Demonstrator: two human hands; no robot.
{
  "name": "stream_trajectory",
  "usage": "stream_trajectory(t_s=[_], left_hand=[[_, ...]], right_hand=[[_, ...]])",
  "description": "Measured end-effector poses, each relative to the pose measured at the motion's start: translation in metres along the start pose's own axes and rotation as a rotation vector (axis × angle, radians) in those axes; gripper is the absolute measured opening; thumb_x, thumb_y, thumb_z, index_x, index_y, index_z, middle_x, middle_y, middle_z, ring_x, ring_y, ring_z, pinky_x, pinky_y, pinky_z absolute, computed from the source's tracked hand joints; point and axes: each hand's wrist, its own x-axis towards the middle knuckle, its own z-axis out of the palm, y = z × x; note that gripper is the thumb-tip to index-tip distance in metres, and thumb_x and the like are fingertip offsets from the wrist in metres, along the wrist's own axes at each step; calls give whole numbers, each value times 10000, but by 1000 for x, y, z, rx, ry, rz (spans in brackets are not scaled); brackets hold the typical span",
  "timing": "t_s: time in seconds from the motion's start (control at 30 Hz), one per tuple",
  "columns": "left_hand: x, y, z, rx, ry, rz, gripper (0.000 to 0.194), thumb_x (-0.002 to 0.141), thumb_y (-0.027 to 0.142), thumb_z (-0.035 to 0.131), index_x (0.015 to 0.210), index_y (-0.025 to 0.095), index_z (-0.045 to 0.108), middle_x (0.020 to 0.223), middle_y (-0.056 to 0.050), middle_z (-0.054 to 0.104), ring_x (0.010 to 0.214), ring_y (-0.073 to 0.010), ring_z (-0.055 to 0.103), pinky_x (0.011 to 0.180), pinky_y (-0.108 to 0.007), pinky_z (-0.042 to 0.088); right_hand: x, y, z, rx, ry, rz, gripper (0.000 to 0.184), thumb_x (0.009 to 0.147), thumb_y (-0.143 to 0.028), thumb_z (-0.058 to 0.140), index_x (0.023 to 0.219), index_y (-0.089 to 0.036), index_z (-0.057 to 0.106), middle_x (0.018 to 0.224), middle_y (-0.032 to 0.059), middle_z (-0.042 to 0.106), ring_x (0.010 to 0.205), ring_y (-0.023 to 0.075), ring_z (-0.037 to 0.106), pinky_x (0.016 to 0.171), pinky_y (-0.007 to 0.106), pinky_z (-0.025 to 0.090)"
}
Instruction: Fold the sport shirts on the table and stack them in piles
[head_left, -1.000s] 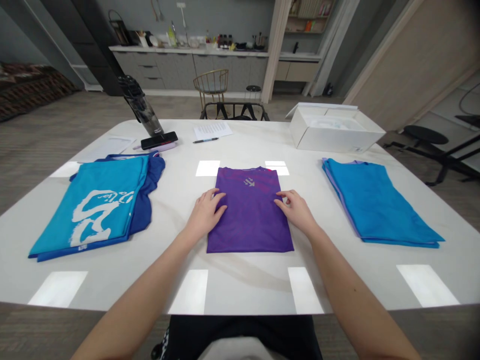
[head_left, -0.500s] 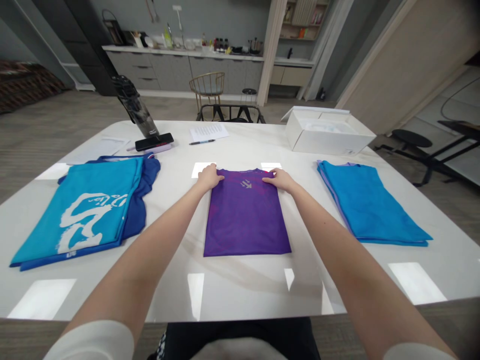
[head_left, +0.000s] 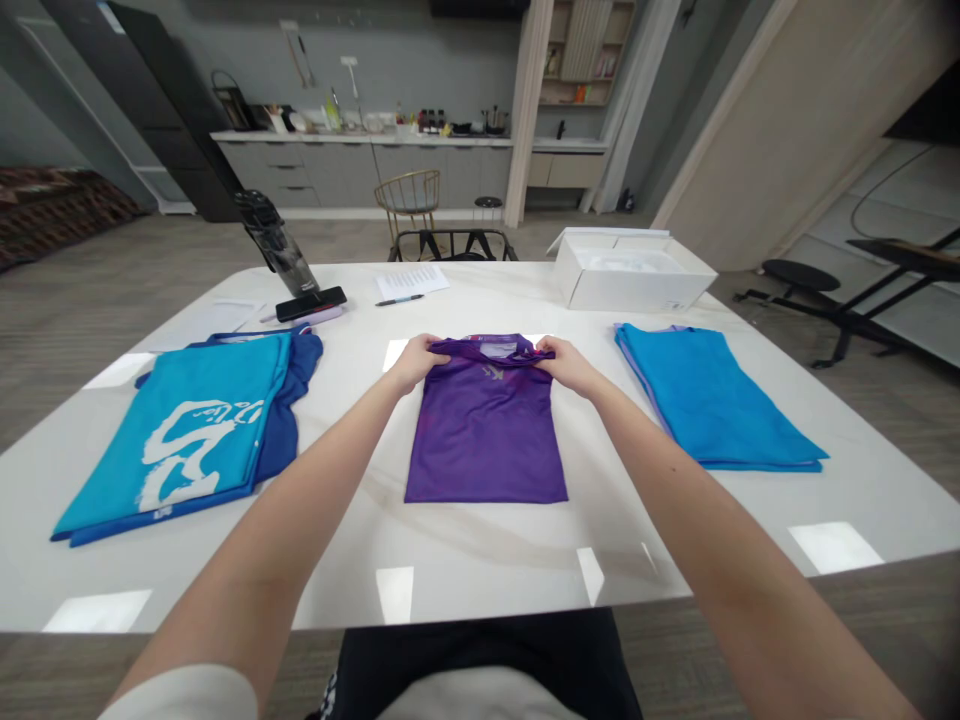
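Both hands are closed on the far edge of the purple T-shirt [head_left: 486, 430]: the left hand [head_left: 409, 362] and the right hand [head_left: 570, 366] each pinch the collar end and raise it a little off the table [head_left: 480, 545], so a dark fold shows along the top. The rest of the shirt lies flat and smooth at the middle of the table, its lower hem squared toward the near edge. So far, 2 piles lie neatly flattened on either side of it, while the purple shirt is the only one being handled.

To the left lies a turquoise shirt [head_left: 187, 430] with a white print, on top of a navy garment [head_left: 291, 395]. To the right lies a plain blue shirt [head_left: 712, 395], with a lilac layer [head_left: 636, 365] showing along its edge.

Toward the far side of the white table are an open white box [head_left: 630, 285], a black phone [head_left: 310, 303], a clear tumbler [head_left: 274, 245], a printed sheet [head_left: 411, 282] and a pen [head_left: 399, 300]. Beyond, on a wood-look floor [head_left: 112, 300], stand a gold chair [head_left: 409, 195] and grey kitchen cabinets [head_left: 360, 180], with a black stool [head_left: 795, 275] at the right.
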Motion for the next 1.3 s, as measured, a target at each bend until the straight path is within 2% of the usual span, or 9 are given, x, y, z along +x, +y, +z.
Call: stream_trajectory(t_s=[0.17,0.37,0.5,0.67,0.8,0.93,1.1,1.2,1.3], left_hand=[[-20,33,32,-89,-106,38,327,513,259,870,799,150,752,818,-64,762,841,-248,681,883,-402,512],[-43,76,99,-84,-289,174,321,617,303,859,870,169,715,867,-44,758,861,-225,677,864,-369,517],[-49,106,159,-103,-455,296,309,712,328,808,960,167,719,970,-48,759,959,-226,674,942,-364,494],[-42,125,254,-141,-644,377,285,759,323,778,993,165,743,1009,-60,763,985,-240,670,975,-386,484],[-38,116,326,-47,-651,441,193,784,304,727,934,188,763,992,-51,759,1004,-257,660,990,-399,480],[-42,115,366,-25,-656,438,156,801,289,706,906,187,760,955,-39,748,998,-249,655,1003,-389,473],[-35,160,382,-302,-681,271,290,786,313,780,1024,151,742,998,-44,744,1000,-240,670,948,-372,511],[-6,178,393,-395,-573,175,343,773,312,808,1061,146,725,959,-37,731,971,-244,687,871,-358,545],[33,161,407,-398,-461,74,362,738,318,816,1050,167,711,893,-31,720,867,-224,700,779,-345,558]], right_hand=[[-58,-22,-36,23,38,-51,207,719,-331,645,894,-220,639,788,1,662,737,192,579,679,301,455],[-136,-22,-83,28,236,-68,263,788,-379,641,1001,-225,657,932,35,707,807,216,624,725,332,497],[-186,-10,-127,-2,413,-92,238,836,-384,626,1013,-229,663,1016,47,717,917,241,644,838,369,509],[-227,18,-181,-68,646,-48,258,874,-439,605,1017,-232,660,1016,48,723,963,249,645,914,388,501],[-245,54,-206,-94,706,48,292,878,-473,590,1017,-227,664,994,53,725,941,248,645,905,396,508],[-264,74,-227,-79,793,72,286,878,-465,605,1010,-221,673,998,56,726,949,246,650,922,408,514],[-262,68,-296,-64,920,24,317,868,-499,690,1034,-230,704,1020,62,728,972,265,666,903,441,550],[-220,72,-350,-83,889,-23,381,884,-528,689,1088,-208,709,1025,67,713,984,268,667,876,459,566],[-156,93,-381,-105,812,-36,362,897,-472,691,1087,-166,714,1020,70,704,985,256,660,895,479,556]])
